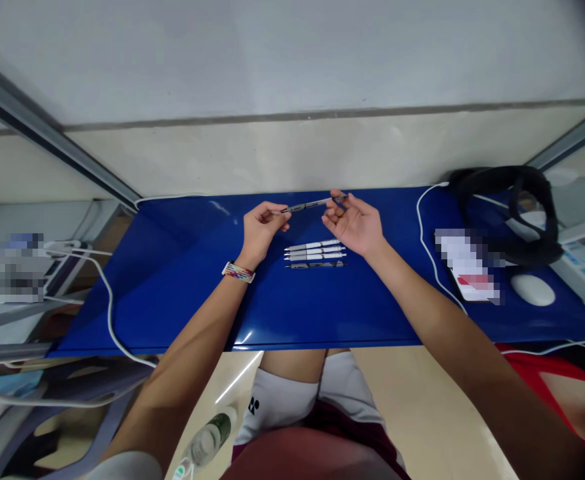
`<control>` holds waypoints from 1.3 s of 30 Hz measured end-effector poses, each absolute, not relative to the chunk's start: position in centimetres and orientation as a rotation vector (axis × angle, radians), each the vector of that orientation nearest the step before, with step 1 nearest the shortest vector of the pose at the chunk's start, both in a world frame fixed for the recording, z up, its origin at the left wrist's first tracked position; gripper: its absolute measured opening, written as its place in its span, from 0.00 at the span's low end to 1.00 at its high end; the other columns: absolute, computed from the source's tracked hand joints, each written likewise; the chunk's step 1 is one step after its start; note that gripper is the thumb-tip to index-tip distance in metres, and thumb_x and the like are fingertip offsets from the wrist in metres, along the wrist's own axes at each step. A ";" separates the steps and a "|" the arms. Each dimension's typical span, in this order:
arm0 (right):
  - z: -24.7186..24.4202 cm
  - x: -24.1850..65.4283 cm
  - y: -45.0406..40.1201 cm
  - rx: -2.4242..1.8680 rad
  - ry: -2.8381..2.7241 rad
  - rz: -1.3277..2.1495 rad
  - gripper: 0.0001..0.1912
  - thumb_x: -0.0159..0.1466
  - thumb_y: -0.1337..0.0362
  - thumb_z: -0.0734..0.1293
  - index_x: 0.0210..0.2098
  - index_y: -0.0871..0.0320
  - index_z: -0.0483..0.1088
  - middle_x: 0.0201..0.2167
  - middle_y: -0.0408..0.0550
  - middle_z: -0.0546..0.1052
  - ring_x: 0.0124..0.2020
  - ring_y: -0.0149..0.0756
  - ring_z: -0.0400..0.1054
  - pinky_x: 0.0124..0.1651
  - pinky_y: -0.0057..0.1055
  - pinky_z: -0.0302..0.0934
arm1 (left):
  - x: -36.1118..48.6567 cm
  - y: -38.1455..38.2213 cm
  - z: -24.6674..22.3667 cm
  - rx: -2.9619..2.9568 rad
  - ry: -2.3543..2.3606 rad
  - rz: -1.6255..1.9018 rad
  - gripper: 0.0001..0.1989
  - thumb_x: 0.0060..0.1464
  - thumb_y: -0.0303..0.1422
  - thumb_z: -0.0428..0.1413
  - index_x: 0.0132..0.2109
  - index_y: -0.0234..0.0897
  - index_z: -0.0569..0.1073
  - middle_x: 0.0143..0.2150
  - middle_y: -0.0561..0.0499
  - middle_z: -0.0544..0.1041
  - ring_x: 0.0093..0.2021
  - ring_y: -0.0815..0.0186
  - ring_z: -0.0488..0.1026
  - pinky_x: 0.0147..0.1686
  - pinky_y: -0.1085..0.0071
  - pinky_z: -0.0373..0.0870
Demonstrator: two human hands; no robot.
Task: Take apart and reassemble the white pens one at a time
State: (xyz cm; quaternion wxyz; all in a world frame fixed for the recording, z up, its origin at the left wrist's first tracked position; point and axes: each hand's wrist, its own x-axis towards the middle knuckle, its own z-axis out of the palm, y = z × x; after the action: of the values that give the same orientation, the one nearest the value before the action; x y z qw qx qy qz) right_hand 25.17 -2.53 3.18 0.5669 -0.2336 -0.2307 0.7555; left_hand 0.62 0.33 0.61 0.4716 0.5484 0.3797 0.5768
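Note:
A dark grey pen (305, 207) is held in the air between my two hands, slightly tilted, its right end higher. My left hand (263, 230) pinches its left end between thumb and fingertips. At the other end, my right hand (355, 220) grips it with thumb and index finger, palm turned up and the other fingers curled loosely. Below the hands, several white pens (315, 253) lie side by side on the blue table (187, 267). One dark grey pen (315, 265) lies parallel to them, nearer the front edge.
On the table's right lie a phone (467, 267), a white mouse (533, 290), a black headband-like device (547, 220) and a white cable (425, 240). Another white cable (109, 307) hangs at the left. A clear bottle (212, 437) stands on the floor.

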 end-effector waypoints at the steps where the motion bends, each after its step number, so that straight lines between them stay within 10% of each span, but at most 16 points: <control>1: 3.1 25.2 -2.4 -0.558 -0.541 1.777 0.06 0.71 0.61 0.71 0.46 0.53 0.78 0.35 0.46 0.86 0.36 0.36 0.79 0.43 0.35 0.79 | 0.6 0.3 0.6 1.344 0.929 1.409 0.14 0.50 0.39 0.76 0.40 0.39 0.83 0.30 0.53 0.82 0.26 0.70 0.78 0.29 0.72 0.77; 19: 2.7 26.3 -2.1 -0.853 -1.016 1.467 0.19 0.62 0.50 0.79 0.47 0.54 0.84 0.31 0.44 0.81 0.25 0.29 0.64 0.25 0.28 0.58 | -0.6 0.3 1.3 1.439 0.838 1.230 0.18 0.51 0.41 0.76 0.39 0.38 0.78 0.31 0.51 0.83 0.29 0.66 0.81 0.33 0.69 0.79; 25: 2.5 26.6 -2.3 -0.977 -1.310 1.235 0.16 0.65 0.53 0.76 0.47 0.55 0.86 0.33 0.47 0.85 0.25 0.31 0.69 0.27 0.30 0.60 | -1.1 0.0 1.9 1.532 0.819 1.043 0.17 0.59 0.43 0.71 0.49 0.39 0.82 0.37 0.48 0.85 0.34 0.64 0.82 0.33 0.69 0.77; 33: 2.1 27.6 -2.2 -1.223 -1.737 0.922 0.06 0.63 0.63 0.73 0.37 0.54 0.85 0.36 0.49 0.86 0.41 0.43 0.80 0.49 0.41 0.71 | -0.5 -0.8 1.5 2.138 1.096 0.980 0.07 0.64 0.38 0.64 0.42 0.42 0.86 0.43 0.47 0.88 0.46 0.55 0.80 0.53 0.56 0.74; 39: 2.1 28.6 -2.4 -1.327 -1.991 0.724 0.06 0.62 0.63 0.74 0.35 0.51 0.86 0.36 0.48 0.83 0.41 0.44 0.76 0.46 0.41 0.68 | -0.2 -0.9 1.4 2.245 1.127 0.850 0.04 0.62 0.34 0.65 0.37 0.44 0.84 0.41 0.51 0.88 0.49 0.54 0.79 0.62 0.50 0.66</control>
State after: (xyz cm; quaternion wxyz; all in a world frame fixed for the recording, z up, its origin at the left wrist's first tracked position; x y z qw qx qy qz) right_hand 28.55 -2.39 2.12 0.3152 -0.5039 -0.7557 0.2749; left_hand -0.20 -0.93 1.44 0.2422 0.8213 0.4124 0.3110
